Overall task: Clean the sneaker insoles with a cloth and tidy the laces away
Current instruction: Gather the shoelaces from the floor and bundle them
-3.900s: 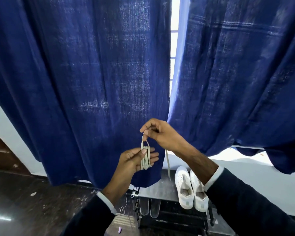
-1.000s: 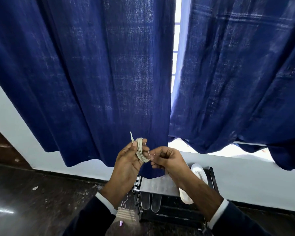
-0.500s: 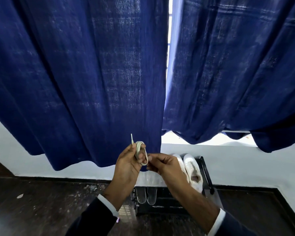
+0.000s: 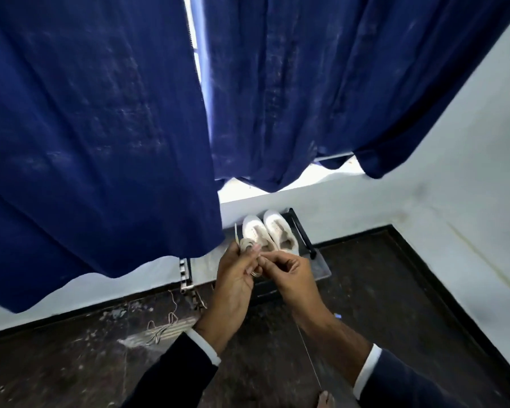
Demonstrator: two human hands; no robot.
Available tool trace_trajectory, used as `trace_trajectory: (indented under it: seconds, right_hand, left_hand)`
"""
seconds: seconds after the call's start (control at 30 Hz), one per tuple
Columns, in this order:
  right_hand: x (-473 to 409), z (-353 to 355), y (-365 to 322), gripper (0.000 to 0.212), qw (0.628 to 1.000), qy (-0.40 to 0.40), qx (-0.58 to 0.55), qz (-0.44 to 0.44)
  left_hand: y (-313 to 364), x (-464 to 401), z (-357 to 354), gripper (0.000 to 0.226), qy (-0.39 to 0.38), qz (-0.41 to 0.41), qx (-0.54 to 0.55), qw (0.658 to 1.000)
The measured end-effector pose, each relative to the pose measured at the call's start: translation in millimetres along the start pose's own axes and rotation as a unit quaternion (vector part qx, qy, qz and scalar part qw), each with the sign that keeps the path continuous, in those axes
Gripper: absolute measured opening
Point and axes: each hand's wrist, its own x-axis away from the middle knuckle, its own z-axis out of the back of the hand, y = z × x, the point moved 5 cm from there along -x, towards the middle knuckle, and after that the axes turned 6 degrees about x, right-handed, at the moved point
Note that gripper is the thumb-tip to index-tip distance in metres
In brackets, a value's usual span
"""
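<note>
Here, coiled lace (image 4: 247, 249) in left hand (image 4: 235, 273) grip

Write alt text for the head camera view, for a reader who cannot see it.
Both hands hold a coiled shoelace: the left hand grips the coil, the right hand pinches it. Beyond them, a pair of white sneakers sits on a low rack under blue curtains; another loose lace lies on the dark floor.

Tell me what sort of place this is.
Probably a room at home, by a window: blue curtains hang over a bright sill, and white sneakers sit on a low shoe rack against the wall.
</note>
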Motion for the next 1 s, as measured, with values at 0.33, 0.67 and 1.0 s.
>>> trace_trajectory:
  seconds: [0.33,0.67,1.0]
  right_hand:
    - [-25.0,132.7,48.2,0.014,0.998,0.033,0.036,-0.040]
    - [-64.9,320.3,94.1,0.016,0.985,0.003,0.148,-0.085]
    - [-148.9,387.2,147.2,0.015,0.960,-0.048,0.210,-0.177]
  left_hand:
    - [-100.4,-24.7,-106.7,0.018,0.077,0.093,-0.029,0.992]
    - [-224.9,-66.1,-210.5,0.022,0.041,0.190,-0.291,0.937]
    - [-311.3,-161.4,-218.2,0.032,-0.024,0.243,-0.476,0.845]
